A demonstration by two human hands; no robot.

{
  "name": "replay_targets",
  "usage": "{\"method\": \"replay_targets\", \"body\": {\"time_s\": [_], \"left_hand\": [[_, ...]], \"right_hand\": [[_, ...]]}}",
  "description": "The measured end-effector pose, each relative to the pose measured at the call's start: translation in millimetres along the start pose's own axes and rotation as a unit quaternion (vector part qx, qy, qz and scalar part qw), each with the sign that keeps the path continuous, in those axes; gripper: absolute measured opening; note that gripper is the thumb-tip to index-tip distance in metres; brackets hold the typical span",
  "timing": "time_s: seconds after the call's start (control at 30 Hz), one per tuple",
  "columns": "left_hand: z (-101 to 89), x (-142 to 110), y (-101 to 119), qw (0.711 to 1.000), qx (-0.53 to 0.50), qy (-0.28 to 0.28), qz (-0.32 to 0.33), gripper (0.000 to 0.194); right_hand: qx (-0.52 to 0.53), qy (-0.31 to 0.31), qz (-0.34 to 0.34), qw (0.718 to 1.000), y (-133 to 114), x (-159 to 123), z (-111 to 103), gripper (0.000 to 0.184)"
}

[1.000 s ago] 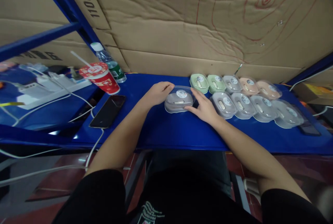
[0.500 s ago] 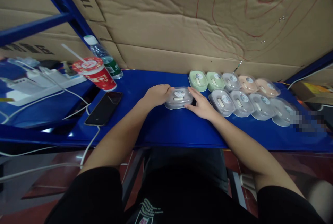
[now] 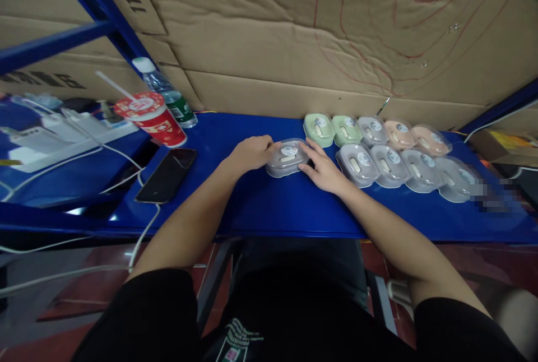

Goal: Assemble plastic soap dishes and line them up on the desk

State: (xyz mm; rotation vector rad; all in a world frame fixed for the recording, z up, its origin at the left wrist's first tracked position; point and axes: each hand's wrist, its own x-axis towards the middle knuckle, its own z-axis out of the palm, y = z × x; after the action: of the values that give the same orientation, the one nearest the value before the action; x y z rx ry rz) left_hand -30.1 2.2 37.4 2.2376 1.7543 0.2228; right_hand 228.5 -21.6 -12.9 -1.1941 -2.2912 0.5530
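Note:
A grey plastic box (image 3: pixel 286 167) with a clear lid and a round sticker rests on the blue table between both hands. My left hand (image 3: pixel 253 152) is closed at its left end, fingers curled and fingertips against the lid. From the right, my right hand (image 3: pixel 323 168) holds the other end, with its fingers over the far edge and its thumb at the near corner. Just right of this hand stands another grey box (image 3: pixel 357 166) of the same kind, first in a row of grey ones.
Behind the grey row are green (image 3: pixel 318 129) and peach boxes (image 3: pixel 400 134). A phone (image 3: pixel 166 175), a red cup with a straw (image 3: pixel 157 124) and a water bottle (image 3: pixel 179 107) are on the left. A power strip (image 3: pixel 79 140) with cables lies farther left. Cardboard (image 3: pixel 260 42) backs the table.
The held box has turned slightly, its right end now a little farther back. My right fingertips have shifted a little over the lid. Both hands stay on the box.

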Motion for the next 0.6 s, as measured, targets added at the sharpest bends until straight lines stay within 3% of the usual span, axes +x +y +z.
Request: {"method": "replay_targets", "body": {"time_s": [0.2, 0.43, 0.5, 0.6], "left_hand": [[-4.6, -2, -3, 0.999, 0.012, -0.026, 0.023, 0.063], [-11.5, -10, 4, 0.986, -0.071, -0.143, 0.042, 0.057], [-11.2, -10, 5, 0.983, -0.091, -0.153, 0.047, 0.056], [-7.3, -7, 2, 0.977, -0.125, -0.162, 0.051, 0.055]], "right_hand": [[-0.041, 0.055, 0.012, 0.998, -8, -2, -2, 0.061], [-0.063, 0.016, 0.020, 0.998, -19, -3, -11, 0.052], [-0.069, -0.003, 0.026, 0.997, -22, -3, -12, 0.062], [-0.074, -0.038, 0.023, 0.996, -24, -3, -11, 0.091]]}}
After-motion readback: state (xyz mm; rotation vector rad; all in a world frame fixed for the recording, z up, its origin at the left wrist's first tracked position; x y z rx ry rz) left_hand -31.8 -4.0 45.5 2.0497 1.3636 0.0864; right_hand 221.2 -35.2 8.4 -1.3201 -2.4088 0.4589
